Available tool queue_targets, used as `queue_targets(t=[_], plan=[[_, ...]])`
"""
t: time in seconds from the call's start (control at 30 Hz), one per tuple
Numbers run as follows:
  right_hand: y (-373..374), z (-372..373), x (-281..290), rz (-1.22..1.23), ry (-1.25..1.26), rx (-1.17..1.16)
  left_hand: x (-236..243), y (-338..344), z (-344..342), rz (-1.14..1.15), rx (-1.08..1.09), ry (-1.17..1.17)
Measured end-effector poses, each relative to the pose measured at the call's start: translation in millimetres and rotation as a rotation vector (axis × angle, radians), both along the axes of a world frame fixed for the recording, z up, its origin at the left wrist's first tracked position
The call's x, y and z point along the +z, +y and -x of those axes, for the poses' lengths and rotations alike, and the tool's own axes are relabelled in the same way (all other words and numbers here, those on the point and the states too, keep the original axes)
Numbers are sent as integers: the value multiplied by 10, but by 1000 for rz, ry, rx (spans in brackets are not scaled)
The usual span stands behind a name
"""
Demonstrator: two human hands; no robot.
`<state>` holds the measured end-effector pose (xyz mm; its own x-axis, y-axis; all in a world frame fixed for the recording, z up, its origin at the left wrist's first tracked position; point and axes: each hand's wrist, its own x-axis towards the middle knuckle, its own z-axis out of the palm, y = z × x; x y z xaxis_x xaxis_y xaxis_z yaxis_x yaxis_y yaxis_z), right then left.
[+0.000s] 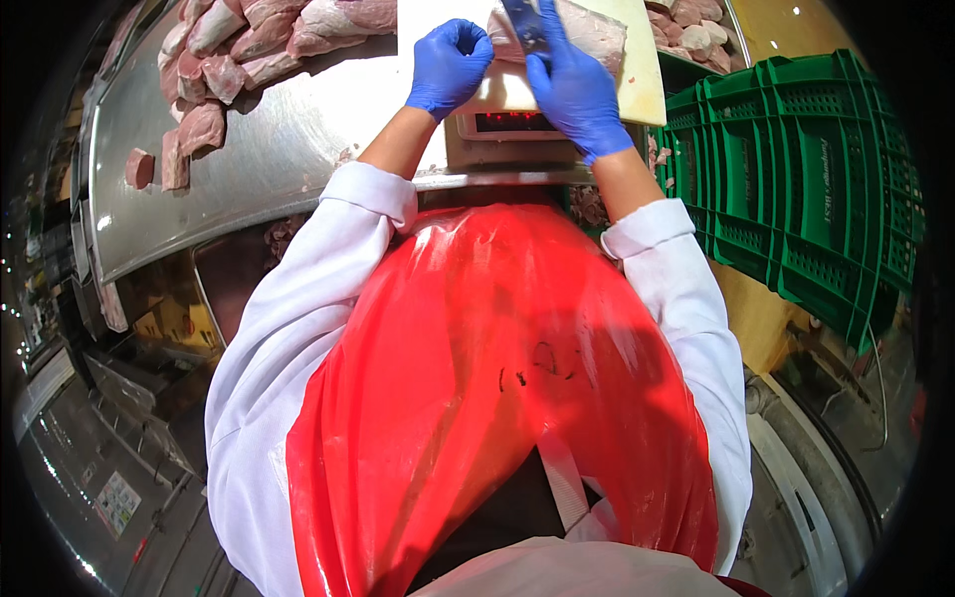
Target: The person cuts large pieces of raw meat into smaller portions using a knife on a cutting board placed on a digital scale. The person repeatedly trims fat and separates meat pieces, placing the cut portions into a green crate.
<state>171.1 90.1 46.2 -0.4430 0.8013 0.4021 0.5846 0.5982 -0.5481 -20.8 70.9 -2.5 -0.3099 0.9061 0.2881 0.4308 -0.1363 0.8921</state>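
Note:
At the top of the head view, a pale pink block of meat (597, 42) lies on a white cutting board (637, 95). My right hand (579, 98), in a blue glove, is closed round a knife (525, 24); its handle is hidden in my grip. The index finger stretches along the dark blade, which lies over the meat. My left hand (450, 66), also gloved in blue, has its fingers curled in at the left end of the meat. Whether anything is between those fingers is hidden. Below the board, a scale (507, 123) shows a red-lit display.
Several pieces of raw meat (261, 38) are heaped on the steel table (269, 154) at the far left. More meat pieces (691, 30) lie at the far right. Stacked green crates (786, 179) stand to the right. A red apron (497, 328) covers my front.

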Motion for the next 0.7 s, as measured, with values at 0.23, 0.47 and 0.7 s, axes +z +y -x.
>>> queue_targets(t=[0.23, 0.47, 0.7], plan=[[-97, 22, 63, -77, -124, 46, -33, -45, -32, -116, 36, 70], [-65, -43, 120, -6, -94, -55, -41, -70, -27, -94, 39, 55], [2, 44, -30, -23, -221, 64, -67, -40, -72, -141, 40, 43]])
